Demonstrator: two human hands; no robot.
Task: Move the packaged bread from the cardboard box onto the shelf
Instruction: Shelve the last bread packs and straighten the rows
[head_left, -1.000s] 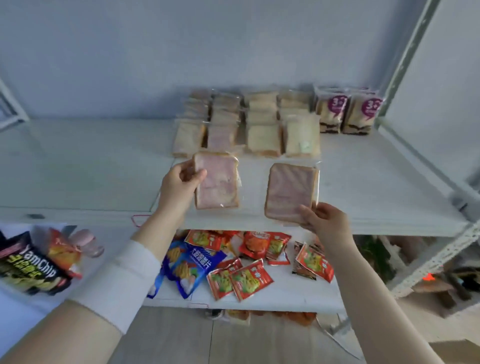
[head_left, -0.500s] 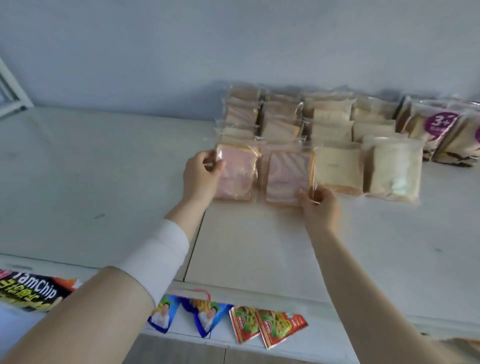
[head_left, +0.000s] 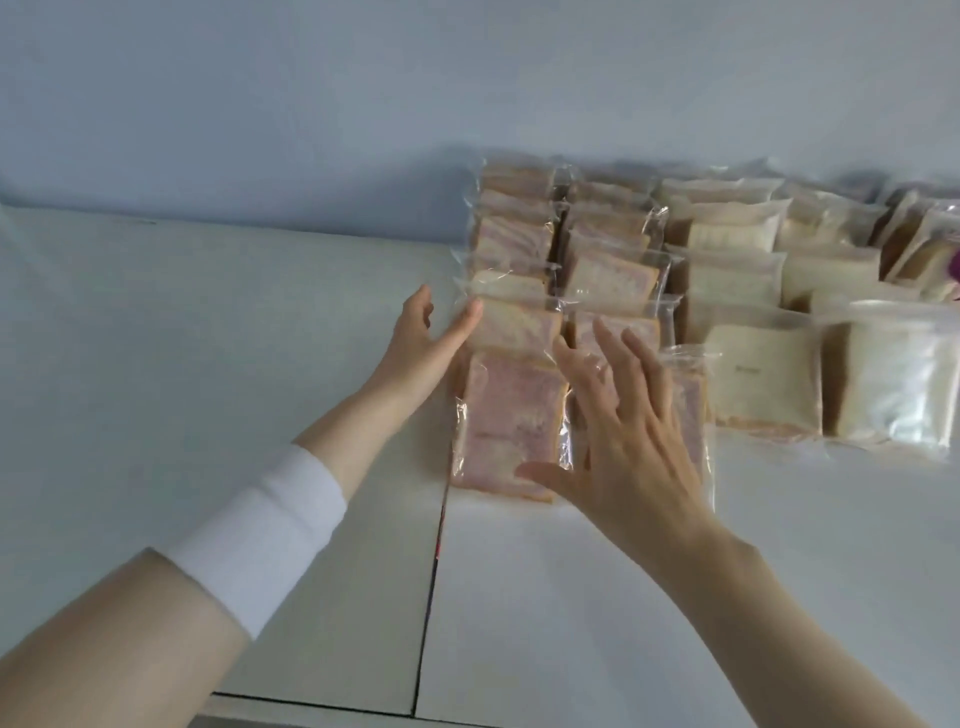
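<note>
Two pink-swirled bread packs lie flat at the front of the rows on the white shelf. The left pack is fully visible. The right pack is mostly hidden behind my right hand, which hovers over it with fingers spread and holds nothing. My left hand is open at the left edge of the left column, its thumb tip touching the plastic of a pack behind the front one. The cardboard box is out of view.
Several pink-swirled packs stand in two columns back to the wall. Pale bread packs fill the rows to the right, with purple-labelled packs at the far right. A seam splits the shelf board.
Both hands have let go of the two pink packs, which now lie on the shelf in front of the rows. The fingers have opened, and the camera has moved closer.
</note>
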